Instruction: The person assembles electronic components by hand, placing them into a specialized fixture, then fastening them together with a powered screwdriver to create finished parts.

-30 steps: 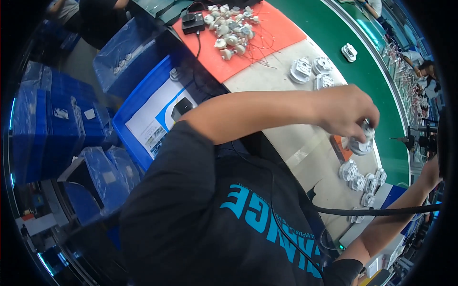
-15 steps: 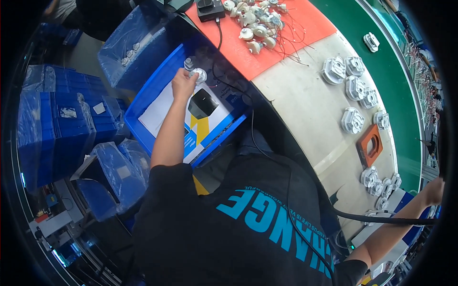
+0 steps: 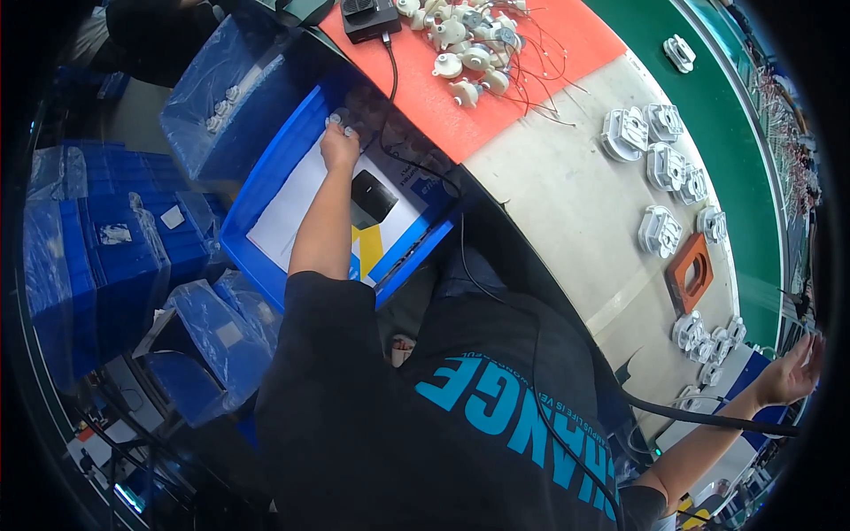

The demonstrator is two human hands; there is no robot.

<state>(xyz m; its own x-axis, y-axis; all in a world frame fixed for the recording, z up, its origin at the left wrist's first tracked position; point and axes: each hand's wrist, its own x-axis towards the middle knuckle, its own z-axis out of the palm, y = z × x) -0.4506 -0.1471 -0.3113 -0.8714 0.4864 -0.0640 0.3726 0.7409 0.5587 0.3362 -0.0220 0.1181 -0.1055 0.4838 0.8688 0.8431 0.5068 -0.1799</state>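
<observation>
Workbench (image 3: 567, 203), beige, with orange mat (image 3: 496, 80) and green belt (image 3: 735, 133); blue bins alongside. Left hand (image 3: 339, 143) grips small parts in blue crate (image 3: 266, 190). Right hand (image 3: 791, 372) spread, empty.

The bin (image 3: 266, 190) under the bench is bright blue, lined with a white sheet (image 3: 297, 199) that carries a yellow and blue patch. A small black box (image 3: 372, 196) lies on it. The mat (image 3: 496, 88) on the bench is orange-red, strewn with white round parts (image 3: 465, 53) on thin red wires. The bench top (image 3: 567, 203) is cream, the conveyor belt (image 3: 735, 150) green. The moulded housings (image 3: 660, 232) are white, the frame (image 3: 691, 273) orange. The shirt (image 3: 443, 442) is black with turquoise letters.
</observation>
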